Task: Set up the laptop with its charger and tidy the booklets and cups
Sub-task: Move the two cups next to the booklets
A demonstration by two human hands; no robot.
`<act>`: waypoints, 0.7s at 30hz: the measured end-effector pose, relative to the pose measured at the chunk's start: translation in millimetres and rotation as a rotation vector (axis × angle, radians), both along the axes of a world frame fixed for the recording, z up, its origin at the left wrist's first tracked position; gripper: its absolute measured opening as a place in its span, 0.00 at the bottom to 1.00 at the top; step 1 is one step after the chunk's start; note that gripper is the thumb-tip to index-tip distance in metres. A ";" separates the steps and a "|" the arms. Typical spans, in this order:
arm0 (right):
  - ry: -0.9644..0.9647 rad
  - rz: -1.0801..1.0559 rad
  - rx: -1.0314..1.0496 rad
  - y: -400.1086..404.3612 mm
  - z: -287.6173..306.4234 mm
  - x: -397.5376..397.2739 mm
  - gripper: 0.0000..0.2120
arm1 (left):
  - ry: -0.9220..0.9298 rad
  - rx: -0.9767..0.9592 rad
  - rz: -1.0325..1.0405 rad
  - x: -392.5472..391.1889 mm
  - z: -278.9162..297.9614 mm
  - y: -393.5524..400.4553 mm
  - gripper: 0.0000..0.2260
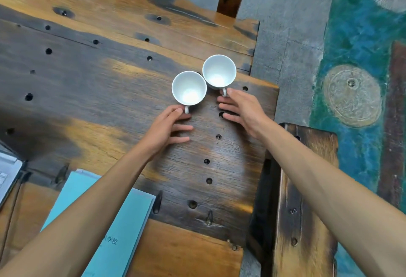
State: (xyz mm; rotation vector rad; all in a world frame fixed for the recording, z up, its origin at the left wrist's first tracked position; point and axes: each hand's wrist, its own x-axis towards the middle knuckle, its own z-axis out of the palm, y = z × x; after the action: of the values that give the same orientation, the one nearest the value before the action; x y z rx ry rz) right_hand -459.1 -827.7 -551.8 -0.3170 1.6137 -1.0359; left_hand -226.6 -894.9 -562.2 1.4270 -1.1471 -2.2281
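Writing: I can read only a few dark characters, "学校", printed on the top teal booklet; the rest is too small for me.
Booklets: a teal stack at the bench's near edge, partly under my left forearm.
Laptop: a silver corner shows at the left edge, just left of the booklets.
Cups: two white cups, rims touching, upright near the bench's right edge; left cup, right cup, handles towards me.
Surroundings: a wooden seat beside the bench's right edge; grey paving and a teal floor beyond.
Left hand: thumb and forefinger pinch the left cup's handle, other fingers loose on the wood.
Right hand: thumb tip touches the right cup's handle; fingers spread, gripping nothing.
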 end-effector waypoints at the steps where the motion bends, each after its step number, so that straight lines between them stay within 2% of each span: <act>1: -0.005 0.001 -0.003 -2.0 -0.5 -0.4 0.12 | 0.007 -0.004 0.000 -0.7 -1.8 -1.9 0.07; 5: -0.007 0.020 -0.016 -6.9 -4.1 -3.2 0.11 | 0.032 -0.001 -0.015 -4.5 -8.0 -7.4 0.08; 10: -0.105 -0.044 -0.072 -9.8 -10.7 -4.9 0.09 | 0.051 0.053 0.038 -9.5 -6.6 -11.1 0.07; 21: -0.191 -0.171 -0.114 7.8 9.8 19.1 0.07 | 0.061 0.113 0.069 21.2 25.4 4.8 0.07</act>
State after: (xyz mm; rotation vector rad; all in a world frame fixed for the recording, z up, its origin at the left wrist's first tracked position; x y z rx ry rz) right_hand -440.0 -819.9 -542.0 -0.1529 1.4313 -1.2528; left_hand -205.4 -890.1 -536.8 1.4073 -0.9517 -2.3041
